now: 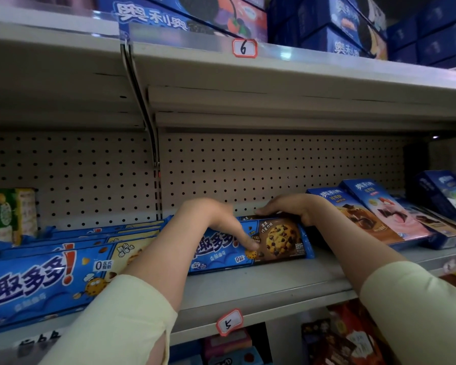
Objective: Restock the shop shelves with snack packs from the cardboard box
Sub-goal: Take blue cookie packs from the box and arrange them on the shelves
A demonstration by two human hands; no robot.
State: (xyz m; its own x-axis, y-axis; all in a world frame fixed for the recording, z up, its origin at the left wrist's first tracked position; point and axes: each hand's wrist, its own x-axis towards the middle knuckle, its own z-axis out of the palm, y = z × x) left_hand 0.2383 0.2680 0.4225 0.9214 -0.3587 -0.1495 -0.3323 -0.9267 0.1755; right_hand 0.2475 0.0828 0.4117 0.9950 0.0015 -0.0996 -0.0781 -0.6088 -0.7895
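A long blue cookie pack (271, 241) with a chocolate-chip cookie picture lies on the grey middle shelf (274, 283), tilted up toward the pegboard. My left hand (219, 219) rests on its front face, thumb pressed near the cookie picture. My right hand (292, 206) grips the pack's top right end from above. A row of matching blue cookie packs (50, 275) lies to the left, partly hidden by my left forearm. The cardboard box is out of view.
Blue biscuit boxes (366, 212) lean at the right of the same shelf. A green pack (8, 214) stands at the far left. The shelf above (248, 69) holds blue boxes (340, 27). Price tags read 6 (244, 48) and 5 (229, 322). A lower shelf holds more snacks (353, 335).
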